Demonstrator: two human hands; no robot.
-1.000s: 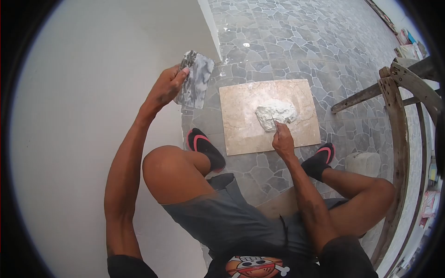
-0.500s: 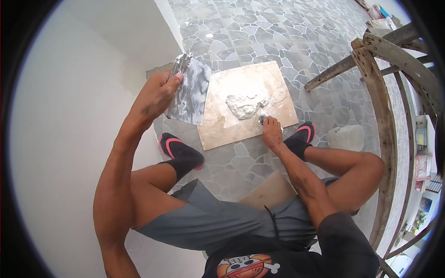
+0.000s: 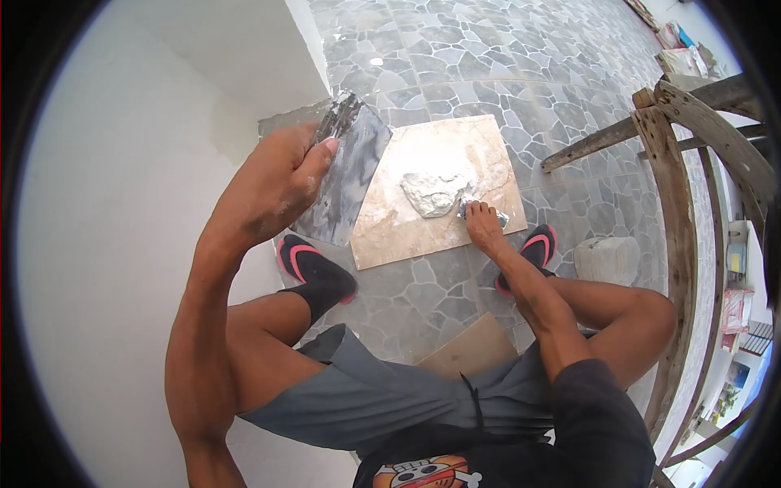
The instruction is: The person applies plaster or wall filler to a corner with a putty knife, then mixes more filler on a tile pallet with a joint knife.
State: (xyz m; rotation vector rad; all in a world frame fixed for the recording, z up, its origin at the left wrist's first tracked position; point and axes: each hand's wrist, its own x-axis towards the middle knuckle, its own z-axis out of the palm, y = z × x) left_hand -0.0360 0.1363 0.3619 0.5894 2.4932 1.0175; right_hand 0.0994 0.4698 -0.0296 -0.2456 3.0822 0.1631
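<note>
My left hand (image 3: 285, 183) grips the thick upper edge of a wide plastering blade (image 3: 351, 175), its grey metal face smeared white and tilted over the board's left side. Below it is a beige tile board (image 3: 390, 232) lying on the floor, with a heap of wet white plaster (image 3: 431, 193) on it. My right hand (image 3: 486, 228) is closed on a small plaster-smeared scraper (image 3: 502, 219) at the heap's lower right edge. Fingers cover most of that scraper, so its full shape is hidden.
Grey stone-patterned tiles (image 3: 480, 49) cover the floor. A white wall (image 3: 114, 268) stands close on my left. Wooden trestle legs (image 3: 671, 211) rise on the right, near a pale block-like container (image 3: 606, 260). A brown flat piece (image 3: 468, 350) lies between my legs.
My left hand and the blade have come nearer the camera and look larger, with the blade shifted slightly right. My right hand stays by the plaster, and more of its scraper shows.
</note>
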